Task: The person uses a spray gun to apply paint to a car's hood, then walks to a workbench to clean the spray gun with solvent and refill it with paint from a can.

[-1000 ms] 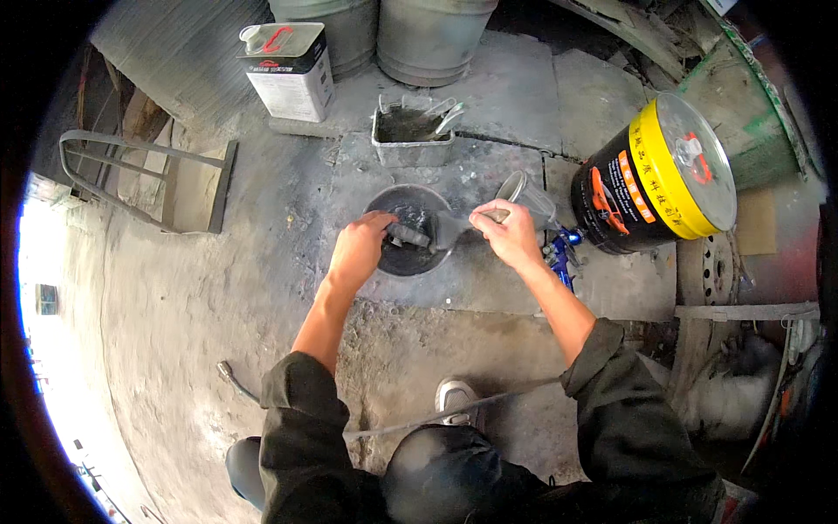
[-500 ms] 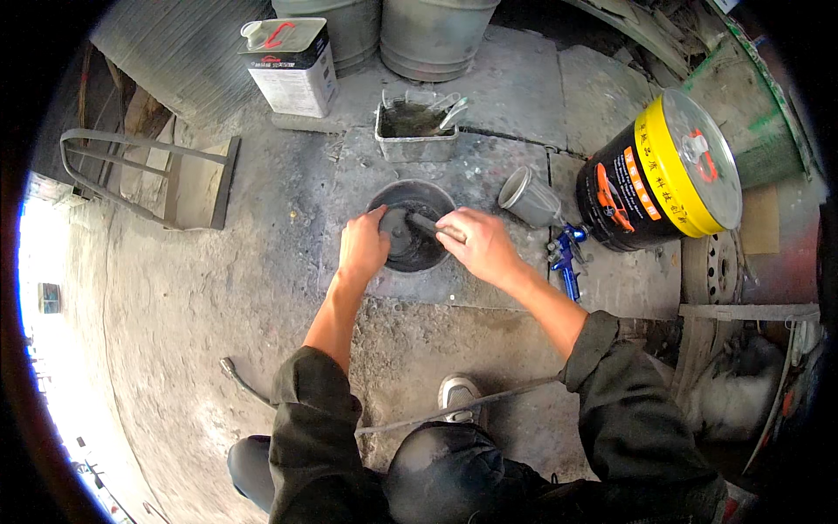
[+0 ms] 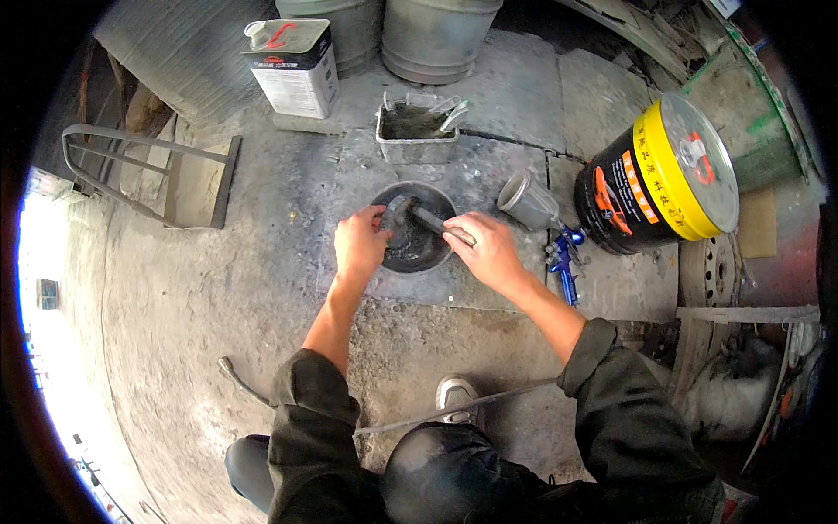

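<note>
In front of me a round dark basin [image 3: 421, 262] holds grey, murky liquid. Over its left side my left hand [image 3: 360, 244] pinches a small round grey part [image 3: 399, 217], possibly a lid, now tilted. The fingers of my right hand [image 3: 487, 247] wrap the handle of a brush [image 3: 428, 218], whose dark head touches or nearly touches the part; its bristles are hard to make out. To the right lies a blue spray gun [image 3: 566, 266] with a cloudy cup [image 3: 529, 201] beside it.
Behind the basin stands a rectangular tub [image 3: 417, 148] with brushes in it. A metal can [image 3: 295, 74] is at the back left, a black and yellow drum [image 3: 650, 175] at the right. A metal frame [image 3: 153, 179] lies left; a hose [image 3: 471, 406] crosses near my shoe [image 3: 456, 395].
My left hand has turned the round grey part from nearly flat to tilted and shifted slightly left. The right hand and brush have moved slightly right, the brush head staying by the part.
</note>
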Demonstrator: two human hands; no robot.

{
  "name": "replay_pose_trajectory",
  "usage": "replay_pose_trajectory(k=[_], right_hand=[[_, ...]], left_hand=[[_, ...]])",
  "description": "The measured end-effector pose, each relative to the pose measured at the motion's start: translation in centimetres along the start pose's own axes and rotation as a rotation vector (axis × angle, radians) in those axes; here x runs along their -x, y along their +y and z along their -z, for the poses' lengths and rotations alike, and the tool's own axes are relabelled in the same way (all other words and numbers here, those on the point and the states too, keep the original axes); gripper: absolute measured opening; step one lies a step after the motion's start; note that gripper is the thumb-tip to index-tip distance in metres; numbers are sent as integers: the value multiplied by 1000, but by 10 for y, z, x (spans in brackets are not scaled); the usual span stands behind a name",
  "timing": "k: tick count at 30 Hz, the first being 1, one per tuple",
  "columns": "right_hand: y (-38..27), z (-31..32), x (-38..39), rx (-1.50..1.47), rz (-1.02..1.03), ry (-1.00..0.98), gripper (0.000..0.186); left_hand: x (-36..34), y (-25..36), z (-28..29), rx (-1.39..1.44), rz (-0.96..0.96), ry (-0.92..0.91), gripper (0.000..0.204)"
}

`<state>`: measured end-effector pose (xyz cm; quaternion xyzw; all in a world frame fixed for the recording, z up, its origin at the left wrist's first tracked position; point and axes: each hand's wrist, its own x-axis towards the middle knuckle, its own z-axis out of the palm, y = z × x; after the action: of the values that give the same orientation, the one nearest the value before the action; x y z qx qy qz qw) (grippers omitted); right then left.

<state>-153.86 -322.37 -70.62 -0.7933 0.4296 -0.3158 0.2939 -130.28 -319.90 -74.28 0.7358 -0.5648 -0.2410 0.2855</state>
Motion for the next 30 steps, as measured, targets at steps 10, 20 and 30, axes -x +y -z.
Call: replay_pose_trajectory(k=[10,20,30], right_hand=[[-18,-12,9,157,74,-202,15],[-8,-36,8,144,211,-359,27],[58,59,88,411,-185,124,49]], left_hand=[[30,22,44,-175,-391,369,32],[83,-122,34,863,590,493,51],[125,-228,11,187,522,447,57]])
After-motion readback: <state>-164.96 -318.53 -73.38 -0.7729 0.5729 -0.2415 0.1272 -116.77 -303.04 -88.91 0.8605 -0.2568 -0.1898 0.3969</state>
